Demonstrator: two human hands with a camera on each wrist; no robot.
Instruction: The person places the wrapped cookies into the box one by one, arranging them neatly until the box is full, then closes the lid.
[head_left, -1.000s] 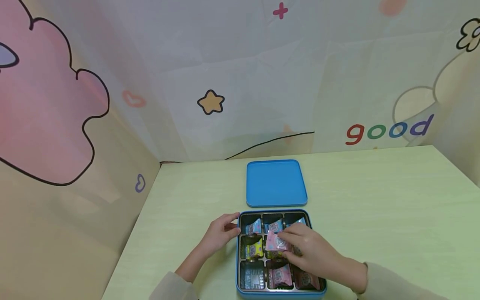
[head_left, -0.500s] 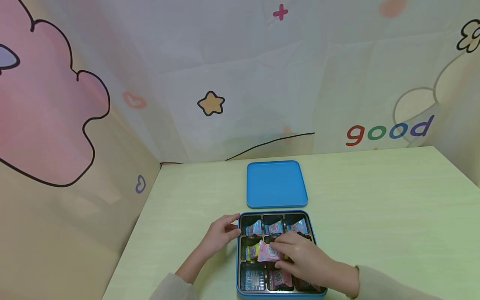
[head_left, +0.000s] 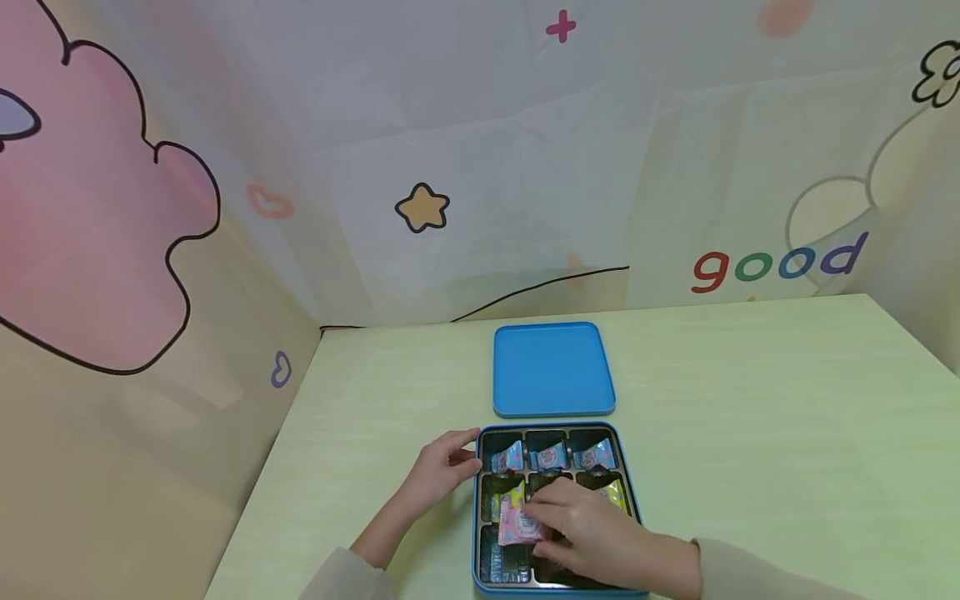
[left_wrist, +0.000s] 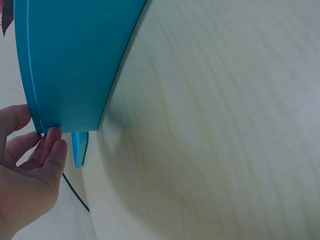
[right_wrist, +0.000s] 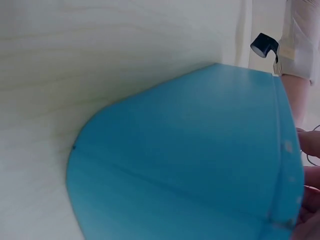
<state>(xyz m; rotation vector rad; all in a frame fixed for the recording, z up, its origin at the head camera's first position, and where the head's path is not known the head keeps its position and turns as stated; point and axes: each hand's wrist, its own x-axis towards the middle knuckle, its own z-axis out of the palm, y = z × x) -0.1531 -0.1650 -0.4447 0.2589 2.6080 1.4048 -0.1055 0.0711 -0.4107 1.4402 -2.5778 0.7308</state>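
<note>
A blue tin (head_left: 558,591) with a dark divided tray holds small wrapped candies. My right hand (head_left: 592,527) pinches a pink-wrapped candy (head_left: 517,527) over the left column, between the middle and front compartments. My left hand (head_left: 444,467) touches the tin's far left corner with its fingertips; the left wrist view shows these fingers against the blue wall (left_wrist: 80,65). Blue candies (head_left: 548,456) fill the back row. Yellow candies (head_left: 613,493) lie at the middle row's left and right. The front-left compartment (head_left: 504,568) shows its ribbed bottom. My right hand hides the front-right compartments.
Behind the tin, a blue lid (head_left: 553,371) lies flat on the pale wooden table (head_left: 750,417). A printed cloth backdrop (head_left: 480,125) stands at the back and sides. In the right wrist view, a sleeved arm carries a small black device (right_wrist: 264,46).
My right hand has carried the pink candy from over the middle compartment leftward and toward the front. The back-right blue candy has come into view. My left hand has stayed in place.
</note>
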